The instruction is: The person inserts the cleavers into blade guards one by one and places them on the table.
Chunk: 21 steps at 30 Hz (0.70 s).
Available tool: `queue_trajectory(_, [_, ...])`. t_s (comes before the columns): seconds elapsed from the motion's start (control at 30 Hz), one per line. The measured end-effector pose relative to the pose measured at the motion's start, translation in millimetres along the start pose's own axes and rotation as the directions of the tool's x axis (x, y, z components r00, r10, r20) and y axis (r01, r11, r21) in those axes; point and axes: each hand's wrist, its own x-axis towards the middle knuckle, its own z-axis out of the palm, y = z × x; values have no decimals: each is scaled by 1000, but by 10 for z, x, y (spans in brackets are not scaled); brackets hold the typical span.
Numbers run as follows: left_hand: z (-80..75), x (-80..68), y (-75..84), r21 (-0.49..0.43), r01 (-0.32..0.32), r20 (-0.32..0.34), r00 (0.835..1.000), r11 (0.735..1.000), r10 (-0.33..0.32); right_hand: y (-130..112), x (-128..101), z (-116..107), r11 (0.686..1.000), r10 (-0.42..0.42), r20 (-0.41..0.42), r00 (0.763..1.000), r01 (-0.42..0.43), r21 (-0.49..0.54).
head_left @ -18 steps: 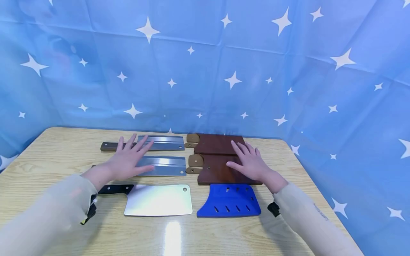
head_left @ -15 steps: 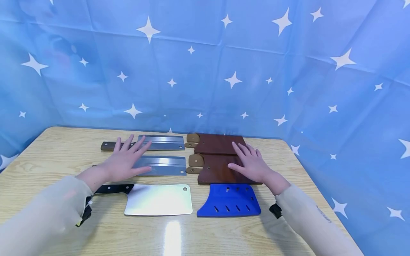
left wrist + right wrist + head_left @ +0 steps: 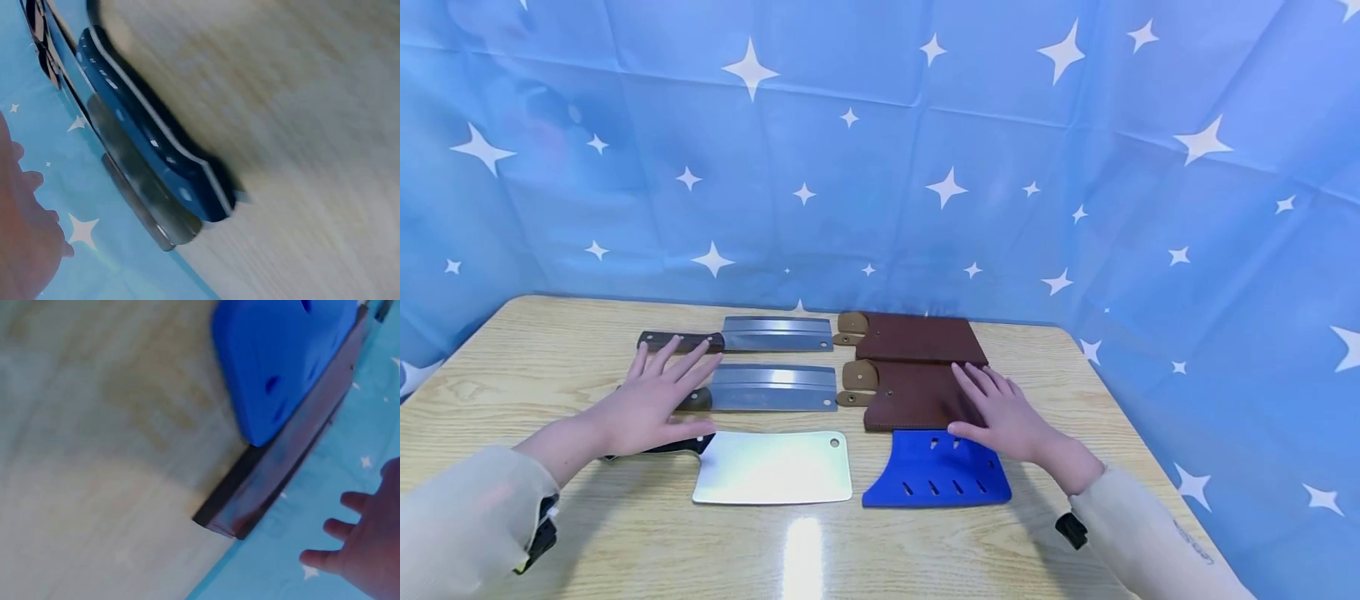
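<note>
Three cleavers lie in a column with handles to the left: a front cleaver [image 3: 771,468] with a broad shiny blade, a middle cleaver [image 3: 775,388] and a back cleaver [image 3: 777,334]. To their right are a blue slotted blade guard [image 3: 925,471], a middle brown leather sheath [image 3: 910,400] and a back brown sheath [image 3: 917,337]. My left hand [image 3: 643,408], fingers spread, is over the handles and partly hides them; the black handle [image 3: 153,137] shows in the left wrist view. My right hand [image 3: 1015,423], fingers extended, overlaps the middle sheath and the guard's corner. Neither holds anything.
A light wood-grain table [image 3: 722,550] bears everything, with its rounded far corners against a blue curtain [image 3: 880,150] printed with white stars. The brown sheaths have tan snap straps [image 3: 859,377] on their left ends. Both forearms wear pale sleeves [image 3: 1142,533].
Both hands have drawn back toward the person, the left one also leftward off the blades, the right one slightly rightward. The cleavers and sheaths have stayed where they were.
</note>
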Motion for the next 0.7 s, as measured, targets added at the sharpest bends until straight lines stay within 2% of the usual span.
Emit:
queue_trajectory(0.33, [115, -230, -59, 30, -31, -46, 998, 999, 32, -43, -207, 183, 995, -97, 3, 995, 97, 10])
queue_trajectory(0.7, [229, -395, -142, 84, -65, -112, 991, 994, 74, -70, -337, 337, 989, -149, 54, 987, 149, 7])
